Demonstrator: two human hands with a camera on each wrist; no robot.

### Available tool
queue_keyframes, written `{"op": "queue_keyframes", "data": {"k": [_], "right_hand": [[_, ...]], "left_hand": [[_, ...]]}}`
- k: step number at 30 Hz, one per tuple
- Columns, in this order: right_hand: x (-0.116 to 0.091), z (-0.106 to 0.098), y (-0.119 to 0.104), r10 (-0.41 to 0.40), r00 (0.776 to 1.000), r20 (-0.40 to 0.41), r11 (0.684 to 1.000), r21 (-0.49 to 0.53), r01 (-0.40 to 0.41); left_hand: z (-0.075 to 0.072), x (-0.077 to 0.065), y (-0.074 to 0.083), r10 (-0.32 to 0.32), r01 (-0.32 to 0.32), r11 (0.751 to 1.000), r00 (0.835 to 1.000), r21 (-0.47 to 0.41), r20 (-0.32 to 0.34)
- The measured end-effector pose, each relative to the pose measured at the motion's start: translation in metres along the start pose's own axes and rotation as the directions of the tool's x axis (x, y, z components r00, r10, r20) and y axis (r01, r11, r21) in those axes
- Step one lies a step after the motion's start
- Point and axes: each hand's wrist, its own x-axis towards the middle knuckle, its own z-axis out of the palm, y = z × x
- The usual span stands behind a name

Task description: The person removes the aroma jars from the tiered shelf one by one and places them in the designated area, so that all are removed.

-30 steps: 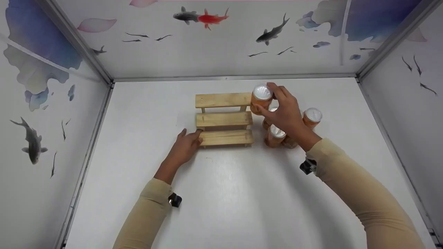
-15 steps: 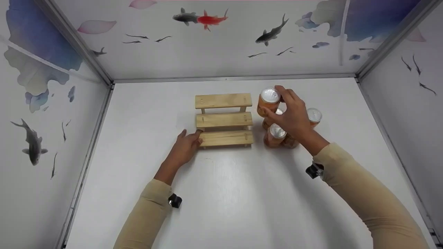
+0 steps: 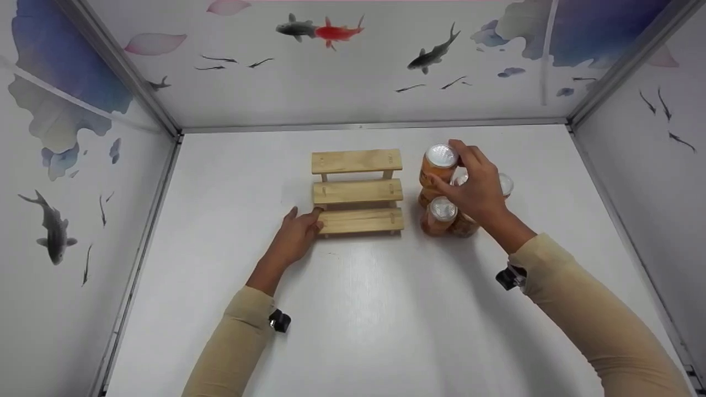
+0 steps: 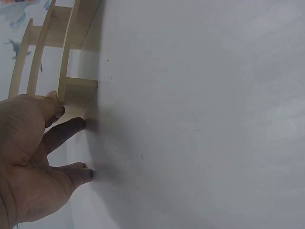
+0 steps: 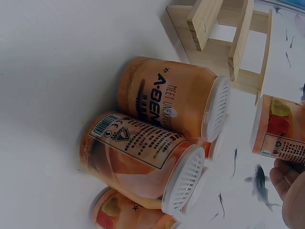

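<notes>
A small three-step wooden rack (image 3: 357, 191) stands on the white table. My left hand (image 3: 298, 234) pinches the left end of its lowest plank; in the left wrist view, thumb and forefinger meet at the plank's edge and other fingers reach toward the tabletop. Right of the rack, my right hand (image 3: 480, 190) holds an orange jar (image 3: 439, 168) with a whitish lid between thumb and fingers. The held jar (image 5: 279, 126) appears raised above the others in the right wrist view. Under and beside this hand stand several similar jars (image 3: 439, 218), partly hidden by it.
In the right wrist view, a printed orange jar (image 5: 167, 95) with a slotted white lid stands close to another jar (image 5: 133, 157). Walls with painted fish (image 3: 433, 52) enclose the table (image 3: 342, 309) at the back and both sides.
My right hand has carried the jar rightward and slightly nearer, from beside the rack's top step to over the jar group. The left hand and the rack stay put.
</notes>
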Motion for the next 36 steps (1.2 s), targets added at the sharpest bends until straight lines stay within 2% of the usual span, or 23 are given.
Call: {"op": "queue_keyframes", "data": {"k": [2,6,13,19,22,26,29,31,36], "right_hand": [[-0.002,-0.002,0.000,0.010,1.000,0.003,1.000,0.002,-0.010],[-0.005,-0.005,0.002,0.024,1.000,0.001,1.000,-0.005,-0.024],[-0.011,-0.010,0.007,0.017,1.000,-0.019,0.999,-0.034,-0.017],[-0.013,-0.014,0.012,0.038,0.999,-0.020,0.999,-0.021,-0.038],[-0.015,-0.016,0.015,0.050,0.998,-0.025,0.999,-0.010,-0.051],[-0.017,-0.018,0.019,0.059,0.998,-0.030,0.998,-0.016,-0.060],[-0.020,-0.020,0.020,0.064,0.997,-0.036,0.998,-0.027,-0.065],[-0.021,-0.022,0.021,0.069,0.997,-0.042,0.997,-0.036,-0.070],[-0.024,-0.026,0.023,0.072,0.996,-0.046,0.995,-0.060,-0.075]], "left_hand": [[0.003,0.002,-0.004,0.006,-0.006,1.000,1.000,0.006,-0.007],[-0.003,-0.002,0.006,-0.008,0.008,1.000,1.000,0.000,0.012],[-0.006,-0.005,0.010,0.033,-0.034,0.998,0.999,0.044,0.027],[-0.006,-0.005,0.009,0.018,-0.019,1.000,1.000,0.014,0.024],[0.000,-0.002,0.000,0.027,-0.027,1.000,1.000,0.008,-0.006],[0.000,-0.001,0.001,0.014,-0.014,1.000,1.000,0.010,-0.002],[-0.006,-0.003,0.010,-0.013,0.012,1.000,0.999,0.015,0.030],[-0.005,-0.002,0.009,-0.018,0.017,1.000,0.999,0.020,0.035],[0.005,0.004,-0.009,0.035,-0.035,0.999,0.999,0.005,-0.009]]}}
